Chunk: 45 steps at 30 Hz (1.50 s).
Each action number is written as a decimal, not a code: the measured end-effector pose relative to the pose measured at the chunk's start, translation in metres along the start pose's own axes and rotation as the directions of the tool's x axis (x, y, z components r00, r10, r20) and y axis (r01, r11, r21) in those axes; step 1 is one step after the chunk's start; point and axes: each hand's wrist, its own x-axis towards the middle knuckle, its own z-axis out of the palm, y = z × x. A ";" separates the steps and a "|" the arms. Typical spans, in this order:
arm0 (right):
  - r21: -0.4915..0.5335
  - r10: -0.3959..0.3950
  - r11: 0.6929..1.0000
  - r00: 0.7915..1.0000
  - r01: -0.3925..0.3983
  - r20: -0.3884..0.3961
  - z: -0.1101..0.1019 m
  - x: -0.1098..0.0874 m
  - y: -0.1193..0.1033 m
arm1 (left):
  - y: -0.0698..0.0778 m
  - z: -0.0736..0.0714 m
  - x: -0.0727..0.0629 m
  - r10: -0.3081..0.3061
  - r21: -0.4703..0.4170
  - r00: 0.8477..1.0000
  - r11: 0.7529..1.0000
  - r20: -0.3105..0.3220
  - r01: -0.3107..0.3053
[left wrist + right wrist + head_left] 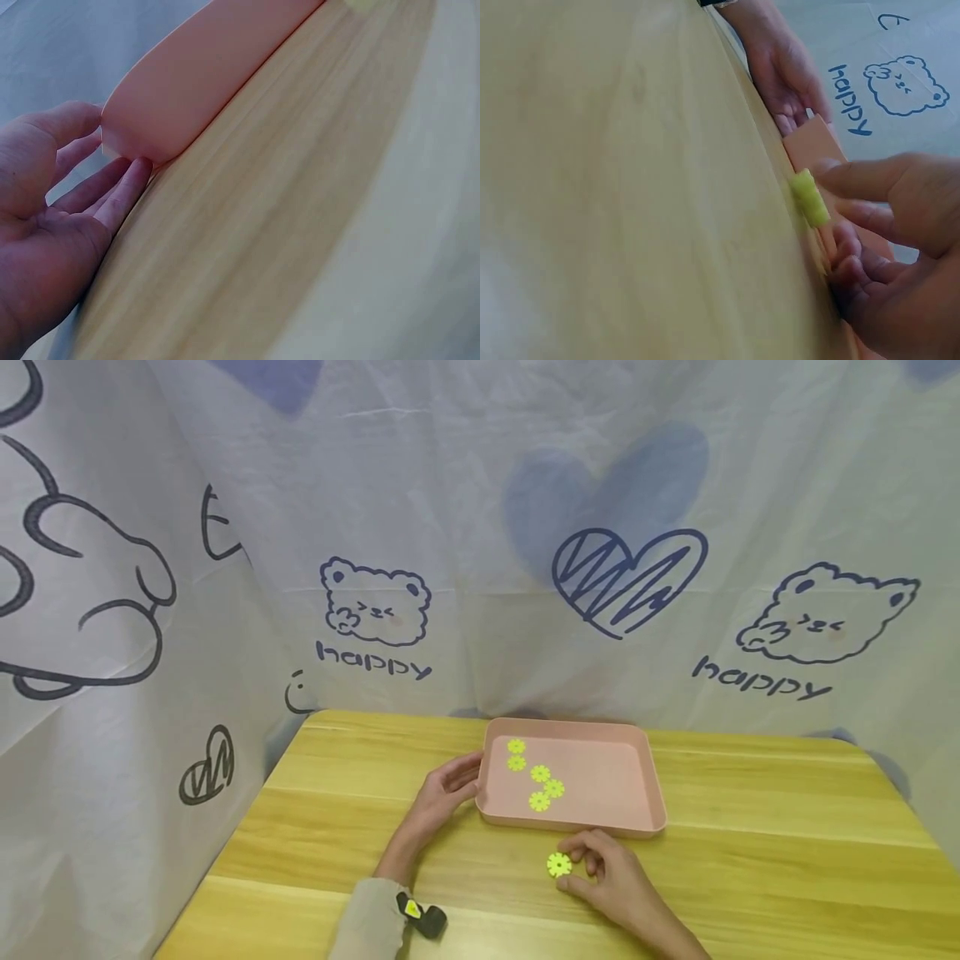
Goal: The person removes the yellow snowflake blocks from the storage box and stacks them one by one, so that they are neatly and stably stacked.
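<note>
A pink shallow tray [603, 781] rests on the wooden table, with several yellow-green notched building discs [539, 802] lying flat in its left half. My left hand [444, 792] is at the tray's left side. In the left wrist view its fairly straight fingers touch the outer wall near a corner. Just in front of the tray's near edge, my right hand [611, 878] pinches one more notched building disc [558, 865] between thumb and index finger. Edge-on in the right wrist view, that disc [810, 199] appears at the fingertips, and the other fingers are curled in.
The wooden tabletop [765, 827] extends to both sides of the tray. A white curtain [480, 527] with printed hearts and bears hangs right behind the table and along its left. A black strap device [423, 917] is on my left wrist, over the sleeve [369, 920].
</note>
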 end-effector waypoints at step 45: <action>-0.206 0.212 0.956 0.977 -0.207 0.001 -0.013 0.111 0.020 | -0.002 -0.003 0.001 0.023 0.002 1.000 1.000 0.016 -0.023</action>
